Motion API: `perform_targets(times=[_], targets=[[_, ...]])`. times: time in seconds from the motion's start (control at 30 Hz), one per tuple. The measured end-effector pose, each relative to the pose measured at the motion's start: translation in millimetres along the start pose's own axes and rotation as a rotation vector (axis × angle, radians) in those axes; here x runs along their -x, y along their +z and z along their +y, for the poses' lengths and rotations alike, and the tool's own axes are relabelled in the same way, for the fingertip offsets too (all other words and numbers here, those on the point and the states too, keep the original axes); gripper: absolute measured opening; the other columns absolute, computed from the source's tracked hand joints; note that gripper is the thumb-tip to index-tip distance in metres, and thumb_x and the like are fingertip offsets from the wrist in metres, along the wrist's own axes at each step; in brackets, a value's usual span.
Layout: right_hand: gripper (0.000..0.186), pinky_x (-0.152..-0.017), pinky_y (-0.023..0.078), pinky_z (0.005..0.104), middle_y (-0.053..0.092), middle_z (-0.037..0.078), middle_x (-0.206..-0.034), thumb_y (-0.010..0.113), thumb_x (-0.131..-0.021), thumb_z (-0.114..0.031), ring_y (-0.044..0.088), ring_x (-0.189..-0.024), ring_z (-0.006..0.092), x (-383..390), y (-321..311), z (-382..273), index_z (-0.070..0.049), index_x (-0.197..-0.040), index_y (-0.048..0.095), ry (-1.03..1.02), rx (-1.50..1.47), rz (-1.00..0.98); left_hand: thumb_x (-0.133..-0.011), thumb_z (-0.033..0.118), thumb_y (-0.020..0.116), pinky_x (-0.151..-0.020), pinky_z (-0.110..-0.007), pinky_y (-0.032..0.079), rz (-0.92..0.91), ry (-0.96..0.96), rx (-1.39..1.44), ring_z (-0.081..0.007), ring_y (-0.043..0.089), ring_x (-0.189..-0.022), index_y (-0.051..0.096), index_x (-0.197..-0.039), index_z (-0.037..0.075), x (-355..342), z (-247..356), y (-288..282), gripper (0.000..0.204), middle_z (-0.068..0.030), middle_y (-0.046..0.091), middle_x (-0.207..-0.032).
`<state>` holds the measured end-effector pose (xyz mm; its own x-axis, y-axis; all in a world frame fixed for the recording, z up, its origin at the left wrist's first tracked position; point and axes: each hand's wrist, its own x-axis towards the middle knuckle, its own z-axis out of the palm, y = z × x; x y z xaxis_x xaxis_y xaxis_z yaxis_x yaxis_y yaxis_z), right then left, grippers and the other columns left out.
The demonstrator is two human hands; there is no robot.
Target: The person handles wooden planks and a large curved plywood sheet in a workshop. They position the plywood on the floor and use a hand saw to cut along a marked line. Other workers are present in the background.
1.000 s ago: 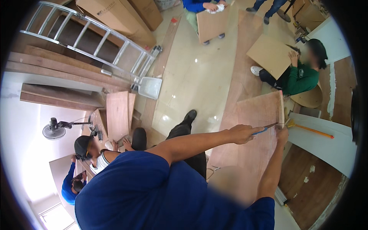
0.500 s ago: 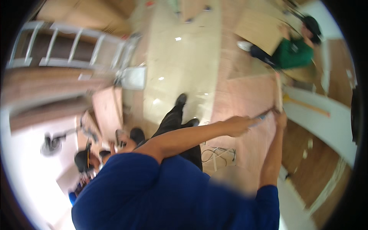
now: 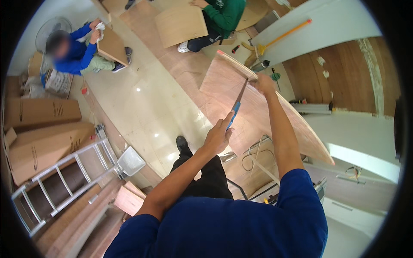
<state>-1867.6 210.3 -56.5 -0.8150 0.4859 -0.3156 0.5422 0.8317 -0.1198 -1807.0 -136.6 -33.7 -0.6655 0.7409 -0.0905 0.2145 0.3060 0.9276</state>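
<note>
My left hand (image 3: 218,135) is wrapped round the blue handle of a long hand tool (image 3: 235,105). Its narrow, dark blade tapers toward the far edge of a plywood panel (image 3: 232,84); whether it is a file or a saw I cannot tell. The blade tip lies by that edge, close to my right hand (image 3: 261,83). With fingers curled over the edge, my right hand grips the panel, which slants from the centre to the right. Part of the panel is hidden behind my right forearm.
Beyond the panel, a person in green (image 3: 223,17) handles a board. Another in blue (image 3: 77,53) wipes a panel at far left. A ladder (image 3: 64,182), cartons (image 3: 47,142) and a white dustpan (image 3: 131,162) lie left. A cable (image 3: 248,161) is near my legs.
The view has swung right, and the blur has cleared. My left hand now sits nearer my body, with the tool pointing more steeply away. My right hand stays at the panel's edge.
</note>
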Motion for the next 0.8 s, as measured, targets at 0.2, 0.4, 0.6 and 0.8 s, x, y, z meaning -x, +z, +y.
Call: perform_targets(times=[0.2,0.4,0.6,0.8], targets=[[0.053,-0.093,0.054,0.0511,0.073,0.019,-0.118,0.081,-0.083,-0.039,0.068,-0.112,0.0387,3,0,0,-0.015,-0.129,0.068,-0.011,0.011,0.002,-0.103,0.015,0.061,-0.075,-0.048,0.054,0.042,0.081,-0.065,-0.0396,0.065,-0.084,0.032,-0.163,0.017,-4,-5,2,0.067,-0.0201,0.061,-0.108],[0.036,-0.088,0.056,0.0513,0.075,0.015,-0.11,0.077,-0.085,-0.035,0.07,-0.109,0.0356,8,-3,-3,-0.012,-0.112,0.071,-0.039,-0.029,0.027,-0.104,0.017,0.06,-0.085,-0.046,0.054,0.054,0.096,-0.112,-0.0395,0.065,-0.095,0.036,-0.161,0.01,3,19,-19,0.062,-0.0214,0.063,-0.112],[0.038,-0.086,0.056,0.0515,0.075,0.015,-0.109,0.078,-0.086,-0.035,0.07,-0.107,0.0372,6,-4,-1,-0.013,-0.116,0.07,-0.043,-0.068,-0.009,-0.103,0.01,0.059,-0.088,-0.044,0.055,0.074,0.044,-0.159,-0.0401,0.067,-0.1,0.043,-0.155,0.004,11,48,-25,0.054,-0.0236,0.066,-0.12],[0.034,-0.086,0.056,0.0516,0.075,0.016,-0.108,0.078,-0.084,-0.031,0.07,-0.106,0.0371,5,-4,1,-0.012,-0.111,0.072,-0.063,-0.083,0.017,-0.104,0.009,0.058,-0.097,-0.039,0.053,0.075,-0.058,-0.128,-0.0379,0.068,-0.117,0.045,-0.151,-0.003,-16,34,-8,0.051,-0.0304,0.062,-0.138]])
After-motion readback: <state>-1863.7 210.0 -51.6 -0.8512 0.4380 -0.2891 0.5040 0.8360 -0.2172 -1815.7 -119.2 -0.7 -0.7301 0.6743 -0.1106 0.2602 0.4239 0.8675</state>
